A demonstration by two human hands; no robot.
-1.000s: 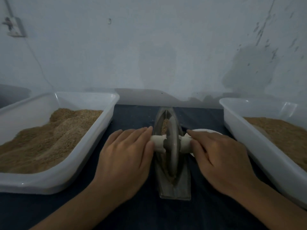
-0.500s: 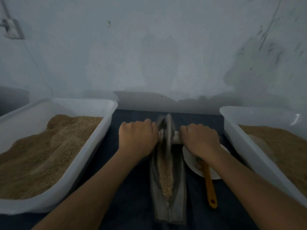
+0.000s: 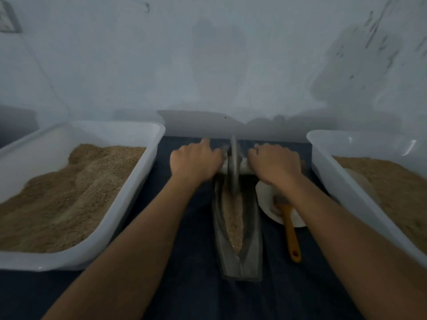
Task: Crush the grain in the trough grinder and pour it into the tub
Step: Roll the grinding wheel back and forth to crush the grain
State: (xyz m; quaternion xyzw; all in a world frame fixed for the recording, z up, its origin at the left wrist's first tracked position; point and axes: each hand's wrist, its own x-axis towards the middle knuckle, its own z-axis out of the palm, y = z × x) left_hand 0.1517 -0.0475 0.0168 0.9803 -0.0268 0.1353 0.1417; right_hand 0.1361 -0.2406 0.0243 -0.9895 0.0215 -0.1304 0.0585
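Tubs: two, left tub (image 3: pixel 97 245) and right tub (image 3: pixel 346 192), both holding grain. One trough grinder (image 3: pixel 239 250) lies between them on the desk (image 3: pixel 184 285), crushed grain (image 3: pixel 234 218) inside. Left hand (image 3: pixel 196 162) and right hand (image 3: pixel 273 166) each curl their grip around the wheel's axle (image 3: pixel 245 167) at the far end.

I see my two bare arms and my left grip (image 3: pixel 195 163) and right grip (image 3: pixel 272 163), with no sleeves.
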